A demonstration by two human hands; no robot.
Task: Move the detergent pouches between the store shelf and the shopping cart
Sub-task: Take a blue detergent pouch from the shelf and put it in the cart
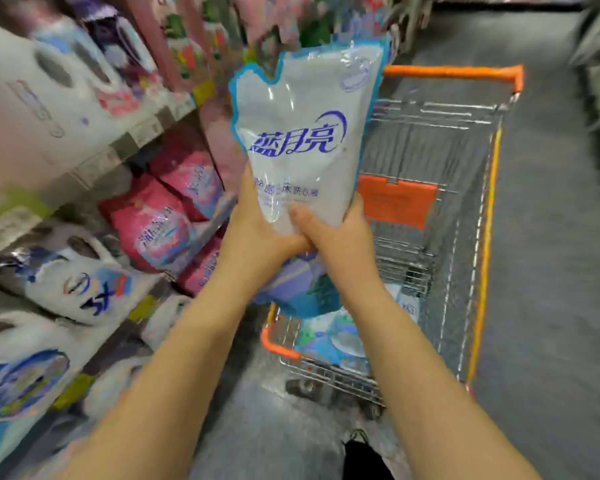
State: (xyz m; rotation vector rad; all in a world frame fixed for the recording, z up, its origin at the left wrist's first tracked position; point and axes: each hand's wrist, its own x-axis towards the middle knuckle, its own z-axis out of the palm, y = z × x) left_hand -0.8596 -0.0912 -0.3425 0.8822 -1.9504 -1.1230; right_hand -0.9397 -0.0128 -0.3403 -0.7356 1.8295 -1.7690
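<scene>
A white detergent pouch (305,140) with blue edging and blue lettering stands upright in mid-air between the store shelf (94,161) and the shopping cart (447,109). My left hand (257,233) grips its lower left side. My right hand (336,233) grips its lower right side, thumb across the front. Below my hands, more blue and white pouches (329,327) lie in the near end of the cart.
The shelves on the left hold pink pouches (160,223) and white handled detergent bags (66,282). The wire cart has orange trim and an orange flap (395,199). Grey aisle floor (551,237) runs to the right. A shoe (359,441) shows at the bottom.
</scene>
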